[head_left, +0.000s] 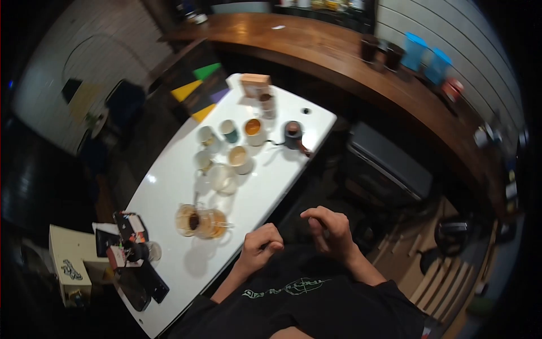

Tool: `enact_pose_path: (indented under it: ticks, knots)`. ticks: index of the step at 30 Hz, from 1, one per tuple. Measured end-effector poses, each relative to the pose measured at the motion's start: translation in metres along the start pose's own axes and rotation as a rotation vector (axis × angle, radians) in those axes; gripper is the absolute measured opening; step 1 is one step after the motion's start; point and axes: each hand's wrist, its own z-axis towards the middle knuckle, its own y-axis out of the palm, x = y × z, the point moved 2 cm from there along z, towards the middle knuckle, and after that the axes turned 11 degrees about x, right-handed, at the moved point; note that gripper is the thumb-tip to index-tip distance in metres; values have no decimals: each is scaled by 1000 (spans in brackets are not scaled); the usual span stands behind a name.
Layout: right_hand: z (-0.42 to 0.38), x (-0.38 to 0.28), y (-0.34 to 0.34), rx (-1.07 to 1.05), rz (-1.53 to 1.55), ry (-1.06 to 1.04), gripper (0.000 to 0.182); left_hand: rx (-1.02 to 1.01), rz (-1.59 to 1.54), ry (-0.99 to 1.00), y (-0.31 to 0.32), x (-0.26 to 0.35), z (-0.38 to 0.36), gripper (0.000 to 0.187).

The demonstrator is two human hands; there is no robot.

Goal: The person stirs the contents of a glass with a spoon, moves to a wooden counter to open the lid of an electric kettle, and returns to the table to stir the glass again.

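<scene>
The glass carafes [201,222] stand side by side near the front edge of the white tabletop [169,181], both holding amber-brown liquid, and they are the things nearest our hands. Our left hand [261,244] hovers just past that edge, its grip curled almost closed around nothing. Our right hand [329,226] is further out over the dark floor, fingers bent loosely inward, also empty.

We judge the carafes the likeliest trouble: a careless sweep of the left hand toward them could knock one over and send liquid to the phones [138,282] and small clutter lying just beside them.

Further up the tabletop we see a clear glass server [223,178] that looks empty, then a cluster of cups [228,144]: two hold tan or orange liquid, the others we cannot read. A dark gooseneck kettle [292,135] stands to their right, and a wooden box [254,85] at the far end
</scene>
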Motion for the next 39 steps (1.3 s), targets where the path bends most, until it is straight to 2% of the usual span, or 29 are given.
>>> enact_pose_path:
  ticks: [2,4,6,11,13,15,16,18,20,22,24,25,27,30,32,34,36,38,39]
  knots:
    - [-24,-2,-57,72,-90,74,17,-143,-64,-19,49,4,4,19]
    - [-51,-4,-113,125,-150,145,15,-182,-110,-74,108,13,8,12]
    - [-77,-9,-171,178,-211,231,14,-236,-209,-81,166,15,8,15]
    - [-142,-21,-293,388,-399,390,10,-536,-216,30,290,38,11,9]
    - [-167,-23,-332,449,-471,481,7,-614,-236,-48,330,43,12,13]
    - [-193,-21,-360,541,-573,498,7,-686,-250,-204,361,45,9,20]
    - [-201,-18,-375,630,-672,493,8,-678,-249,-186,373,45,11,20]
    - [-227,-3,-413,743,-725,702,15,-738,-229,-85,393,44,15,20]
    - [-259,25,-455,878,-887,649,17,-763,-201,-75,409,44,20,18]
    - [-256,25,-495,970,-929,718,19,-719,-144,-83,421,36,23,16]
    - [-261,44,-535,878,-1176,532,24,-738,-151,-105,432,27,26,18]
    - [-266,52,-548,882,-1181,555,24,-745,-158,-127,438,20,25,18]
    - [-268,70,-569,771,-1214,837,31,-759,-172,-147,453,5,28,19]
    - [-264,90,-582,690,-1143,910,32,-814,-169,-183,478,-21,33,21]
    - [-268,96,-591,666,-1179,895,33,-973,-115,-345,500,-48,35,22]
    - [-271,95,-598,652,-1120,903,36,-1068,-165,-403,527,-75,32,23]
    - [-275,97,-606,629,-1173,854,36,-1147,-183,-311,555,-76,42,26]
    - [-291,79,-627,659,-1572,753,35,-1205,-240,-195,582,-95,38,25]
    - [-302,64,-638,730,-1769,611,37,-1203,-250,-232,592,-95,41,24]
